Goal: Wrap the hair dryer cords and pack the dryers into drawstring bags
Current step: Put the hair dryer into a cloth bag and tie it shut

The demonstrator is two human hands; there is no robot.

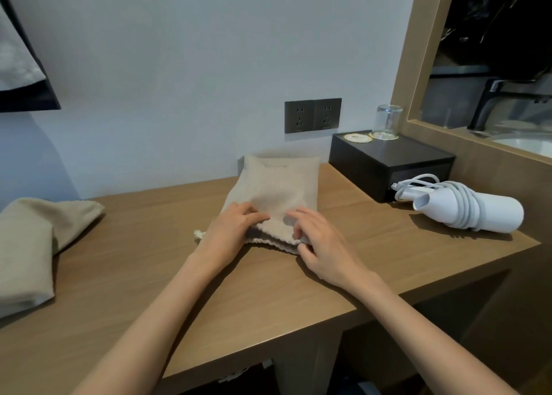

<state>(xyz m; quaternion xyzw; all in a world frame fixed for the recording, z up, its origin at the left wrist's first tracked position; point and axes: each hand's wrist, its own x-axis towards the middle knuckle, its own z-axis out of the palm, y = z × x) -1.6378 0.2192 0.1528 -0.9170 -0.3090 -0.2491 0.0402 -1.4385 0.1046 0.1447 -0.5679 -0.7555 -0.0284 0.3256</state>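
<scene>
Centrally, the drawstring bag [279,185] lies flat on the wooden counter [292,293]: limp cloth, which we judge best taken by its mouth hem. Our right hand [321,241] pinches that hem; our left hand [234,230] curls over the upper layer, thumb hidden, so we cannot tell its grip. Well right rests the hair dryer [484,211], rigid, probably slippery, cord wound round it, beside a black box [385,161] against the pale wall [179,66]

Tabletop [179,290] count: one drawstring bag [280,185], one folded beige cloth pile [35,239], one white hair dryer [478,209], one black box [388,161], one glass [387,120], two coasters [357,138] [395,138]. Wall sockets [298,117] [327,114]: two. One left hand [236,230], one right hand [322,245].
</scene>
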